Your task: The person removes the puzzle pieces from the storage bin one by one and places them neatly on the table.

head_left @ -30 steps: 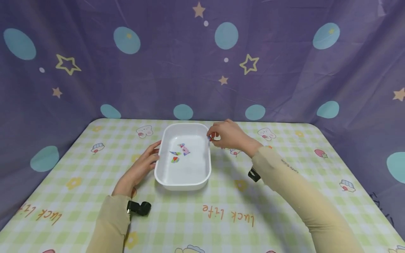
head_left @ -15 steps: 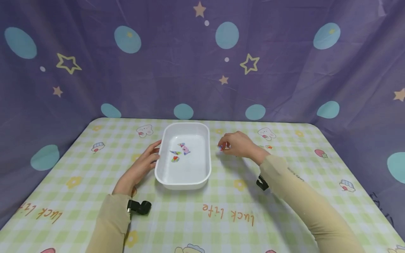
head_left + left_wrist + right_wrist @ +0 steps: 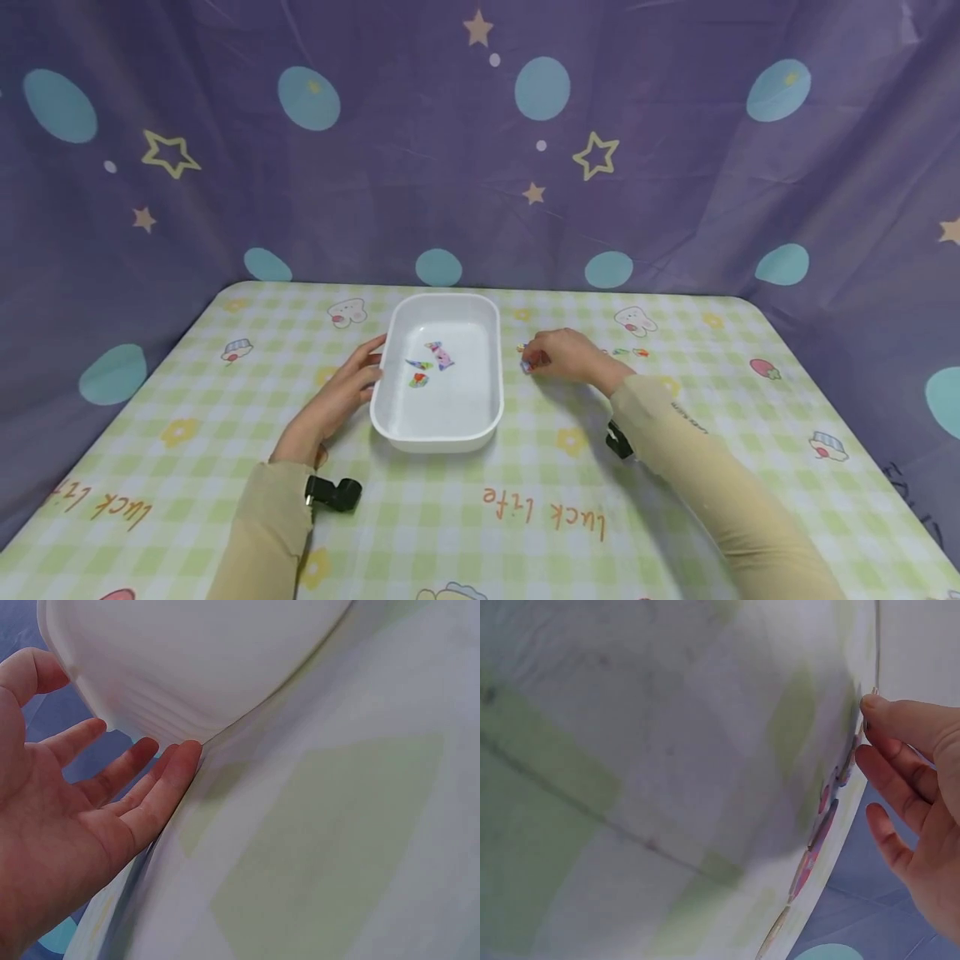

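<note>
A white plastic tray (image 3: 435, 417) stands on the table with several small colourful flat pieces (image 3: 442, 357) on its bottom. My left hand (image 3: 339, 396) touches its left side with spread, slightly bent fingers, which the left wrist view also shows along the tray's wall (image 3: 195, 667). To the right of the tray, my right hand (image 3: 566, 357) is low at the tabletop. Thumb and index finger pinch a thin small piece (image 3: 874, 691), mostly hidden by the fingertips. A blue-and-red piece (image 3: 527, 367) shows by these fingers. More flat pieces (image 3: 804, 871) lie on the cloth beneath the hand.
A green-and-white checked cloth (image 3: 420, 533) with printed cartoons covers the table. Beyond the right hand, small colourful pieces (image 3: 640, 352) lie in a row. A purple curtain (image 3: 375, 192) hangs behind the table's far edge. Each wrist wears a black camera (image 3: 333, 493).
My right hand has moved from the tray's right rim rightward and down to the tabletop, carrying a small colourful piece. The left hand stays at the tray, and the tray's visible pieces look unmoved.
</note>
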Tool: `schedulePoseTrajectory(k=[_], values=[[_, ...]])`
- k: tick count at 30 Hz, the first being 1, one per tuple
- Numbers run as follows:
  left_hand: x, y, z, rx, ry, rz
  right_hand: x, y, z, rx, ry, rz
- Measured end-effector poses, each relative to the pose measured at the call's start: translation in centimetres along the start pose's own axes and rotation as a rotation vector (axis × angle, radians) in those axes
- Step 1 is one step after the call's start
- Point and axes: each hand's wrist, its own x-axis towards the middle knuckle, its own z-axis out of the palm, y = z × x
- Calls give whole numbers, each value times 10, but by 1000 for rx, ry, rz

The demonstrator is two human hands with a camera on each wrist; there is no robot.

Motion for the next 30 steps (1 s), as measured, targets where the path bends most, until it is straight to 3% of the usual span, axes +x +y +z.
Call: schedulePoseTrajectory(k=[15,30], values=[[1,-1,1,-14,5,-12,-1,6,2,96,-56,-7],[1,-2,-1,-10,-9,8,18,-8,-25,93,-1,30]])
